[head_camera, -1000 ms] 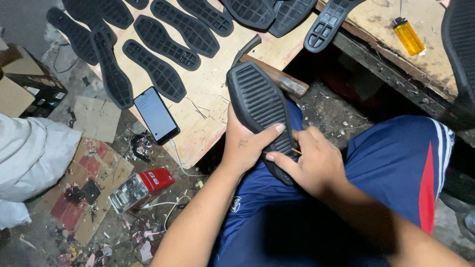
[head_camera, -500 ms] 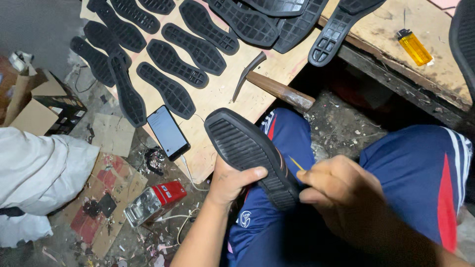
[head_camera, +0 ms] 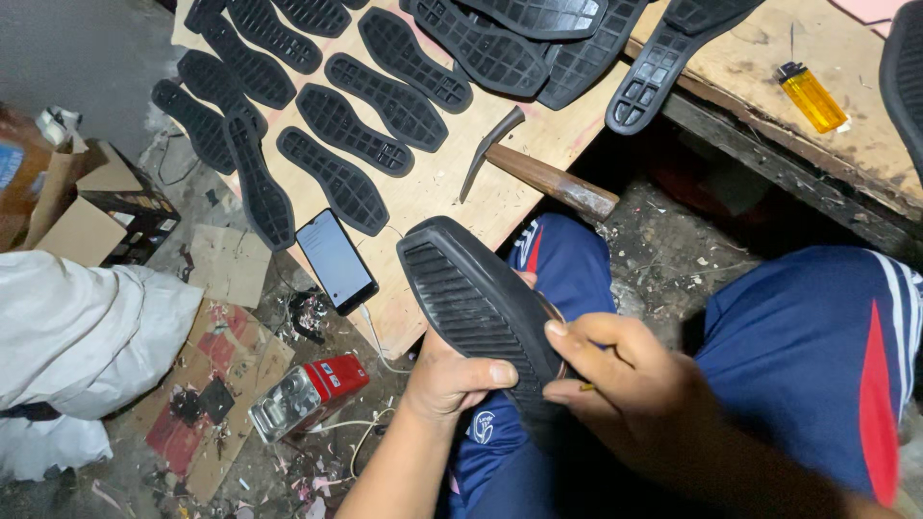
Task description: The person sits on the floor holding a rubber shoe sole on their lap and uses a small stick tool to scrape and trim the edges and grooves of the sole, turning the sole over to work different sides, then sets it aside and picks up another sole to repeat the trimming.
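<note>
My left hand point(head_camera: 454, 375) grips a black shoe with a ribbed rubber sole point(head_camera: 471, 298), sole turned up, over my lap. The thumb presses on the sole's tread. My right hand point(head_camera: 625, 394) is closed around the shoe's heel end, pinching a small thin tool whose yellowish tip shows between the fingers. I sit in blue trousers point(head_camera: 817, 356) with red and white stripes.
A plywood board point(head_camera: 437, 192) carries several flat black soles point(head_camera: 370, 130), a smartphone point(head_camera: 335, 259) and a hammer point(head_camera: 538, 173). A yellow lighter point(head_camera: 810, 96) lies on the wooden bench at the right. On the floor are a red box point(head_camera: 308, 394), cardboard and a white sack point(head_camera: 87, 336).
The shoe has swung so its toe points further left and lies lower over my lap. My right hand has closed over the heel end. The camera view shifted right.
</note>
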`<state>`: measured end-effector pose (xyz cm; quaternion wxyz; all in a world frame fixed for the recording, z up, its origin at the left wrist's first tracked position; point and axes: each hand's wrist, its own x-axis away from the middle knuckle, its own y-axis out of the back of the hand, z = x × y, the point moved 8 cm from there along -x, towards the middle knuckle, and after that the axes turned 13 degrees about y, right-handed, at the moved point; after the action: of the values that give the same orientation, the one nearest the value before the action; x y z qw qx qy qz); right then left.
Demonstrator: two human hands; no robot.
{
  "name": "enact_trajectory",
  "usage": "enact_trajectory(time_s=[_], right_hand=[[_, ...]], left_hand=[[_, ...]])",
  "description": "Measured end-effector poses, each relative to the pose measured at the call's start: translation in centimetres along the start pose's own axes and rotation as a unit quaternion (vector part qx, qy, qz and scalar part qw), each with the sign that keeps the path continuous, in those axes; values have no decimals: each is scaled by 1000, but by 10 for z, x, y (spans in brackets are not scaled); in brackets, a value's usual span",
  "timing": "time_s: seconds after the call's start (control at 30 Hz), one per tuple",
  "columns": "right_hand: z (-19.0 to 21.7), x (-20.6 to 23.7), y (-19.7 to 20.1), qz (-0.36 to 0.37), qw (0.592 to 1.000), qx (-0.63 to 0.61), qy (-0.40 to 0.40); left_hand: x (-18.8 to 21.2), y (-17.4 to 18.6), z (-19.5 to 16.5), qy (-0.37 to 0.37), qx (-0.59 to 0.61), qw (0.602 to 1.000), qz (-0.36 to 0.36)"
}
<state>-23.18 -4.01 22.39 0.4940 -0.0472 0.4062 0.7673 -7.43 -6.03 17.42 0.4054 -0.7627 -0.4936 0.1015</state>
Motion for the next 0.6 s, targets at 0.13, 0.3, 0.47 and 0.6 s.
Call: enact_trajectory(time_s=[0.13, 0.3, 0.47, 0.6], right_hand=[[6, 4, -3, -11, 999, -28, 45], [7, 10, -11, -20, 996, -42, 72], [14, 11, -7, -8, 996, 20, 91], [11, 10, -2, 16, 999, 11, 48]], left_hand=[[1, -2, 1, -5, -9, 1000, -9], [3, -3, 4, 13, -13, 1000, 4], [4, 0, 5, 10, -24, 999, -33], [6, -5, -1, 11, -41, 998, -44]])
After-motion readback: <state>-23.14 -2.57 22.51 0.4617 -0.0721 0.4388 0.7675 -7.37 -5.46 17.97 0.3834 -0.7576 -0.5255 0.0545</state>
